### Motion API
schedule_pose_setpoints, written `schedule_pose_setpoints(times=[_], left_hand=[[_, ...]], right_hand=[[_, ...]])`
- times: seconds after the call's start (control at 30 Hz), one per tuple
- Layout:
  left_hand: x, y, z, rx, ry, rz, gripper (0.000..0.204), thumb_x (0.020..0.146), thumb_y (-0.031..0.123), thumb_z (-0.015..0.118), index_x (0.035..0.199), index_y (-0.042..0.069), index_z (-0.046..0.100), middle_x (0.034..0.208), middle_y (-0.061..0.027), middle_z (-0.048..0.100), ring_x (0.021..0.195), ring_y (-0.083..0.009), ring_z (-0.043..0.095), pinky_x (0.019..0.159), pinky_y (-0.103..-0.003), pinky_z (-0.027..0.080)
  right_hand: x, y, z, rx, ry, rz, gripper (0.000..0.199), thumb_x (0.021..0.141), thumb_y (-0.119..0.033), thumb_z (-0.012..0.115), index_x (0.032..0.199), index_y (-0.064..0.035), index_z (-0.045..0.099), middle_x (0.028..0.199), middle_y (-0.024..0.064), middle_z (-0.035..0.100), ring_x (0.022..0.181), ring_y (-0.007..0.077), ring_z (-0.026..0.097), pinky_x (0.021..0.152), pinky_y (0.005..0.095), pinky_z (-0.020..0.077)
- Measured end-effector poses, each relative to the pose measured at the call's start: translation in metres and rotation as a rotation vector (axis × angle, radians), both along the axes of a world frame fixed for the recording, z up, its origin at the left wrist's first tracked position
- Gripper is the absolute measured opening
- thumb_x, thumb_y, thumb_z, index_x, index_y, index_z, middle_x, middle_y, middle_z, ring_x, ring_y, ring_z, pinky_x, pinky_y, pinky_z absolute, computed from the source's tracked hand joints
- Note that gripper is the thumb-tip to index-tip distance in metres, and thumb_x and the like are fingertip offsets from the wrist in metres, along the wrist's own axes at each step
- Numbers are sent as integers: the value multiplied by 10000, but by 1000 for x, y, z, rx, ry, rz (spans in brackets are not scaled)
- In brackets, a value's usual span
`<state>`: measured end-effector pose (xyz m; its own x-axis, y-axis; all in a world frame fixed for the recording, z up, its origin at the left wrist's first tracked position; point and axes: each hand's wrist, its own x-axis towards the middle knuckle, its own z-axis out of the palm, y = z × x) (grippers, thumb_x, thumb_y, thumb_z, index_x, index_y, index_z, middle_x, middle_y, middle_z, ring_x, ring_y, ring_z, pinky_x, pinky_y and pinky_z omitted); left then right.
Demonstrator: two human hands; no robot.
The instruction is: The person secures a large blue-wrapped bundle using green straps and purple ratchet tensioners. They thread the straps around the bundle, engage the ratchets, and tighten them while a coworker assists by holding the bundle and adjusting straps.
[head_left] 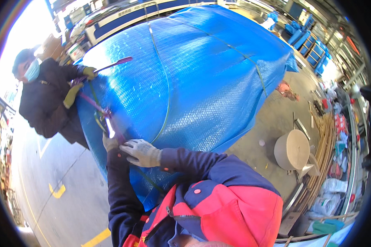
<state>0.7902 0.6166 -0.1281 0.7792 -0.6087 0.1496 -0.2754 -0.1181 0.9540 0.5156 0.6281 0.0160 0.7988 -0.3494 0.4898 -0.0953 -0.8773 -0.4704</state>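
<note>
Bundle: huge load wrapped in blue bubble sheet fills the centre and top of frame, green strap running down its face.
Right hand: grey glove, fingers spread flat on the wrap at lower centre, gripping nothing.
Left hand: gloved, closed round the strapping tool just above it.
Co-worker: upper left, yellow-green gloves on a purple lever.
Paper roll: beige, standing at right on the floor.
Floor marks: yellow lines, lower left.
</note>
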Motion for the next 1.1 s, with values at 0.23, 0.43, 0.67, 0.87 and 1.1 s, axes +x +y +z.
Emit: schedule_pose_setpoints(times=[0.23,0.43,0.67,0.87,1.1], left_hand=[[-43,13,7,158,-360,201,495,926,137,753,1357,-54,601,1273,-203,678,1083,-308,712,904,-379,568],[-54,14,29,219,-320,186,425,940,155,728,1310,-31,635,1212,-205,706,1082,-380,704,943,-429,547],[-55,11,45,728,-637,251,497,1015,396,584,1288,-10,672,1315,-261,632,1177,-424,646,1007,-492,518],[-52,12,50,838,-565,217,550,1046,463,519,1342,18,650,1355,-281,599,1153,-445,662,973,-516,542],[-53,7,43,917,-641,314,562,1034,519,526,1312,60,693,1278,-248,674,1162,-429,674,982,-512,549]], right_hand=[[-102,-154,31,-106,-242,-657,486,948,-326,699,1367,-94,620,1355,170,608,1335,393,519,1153,567,352],[-121,-195,-38,-61,159,-827,465,995,-430,619,1376,-162,634,1402,143,582,1381,342,492,1212,568,288],[-124,-195,-43,-19,126,-822,465,982,-427,633,1371,-173,650,1402,122,591,1383,330,494,1214,586,287],[-125,-195,-41,0,115,-803,472,967,-435,644,1332,-137,664,1371,127,602,1364,328,502,1215,596,286],[-127,-194,-42,-1,85,-795,463,965,-425,651,1316,-123,669,1360,134,605,1363,329,501,1220,594,282]])
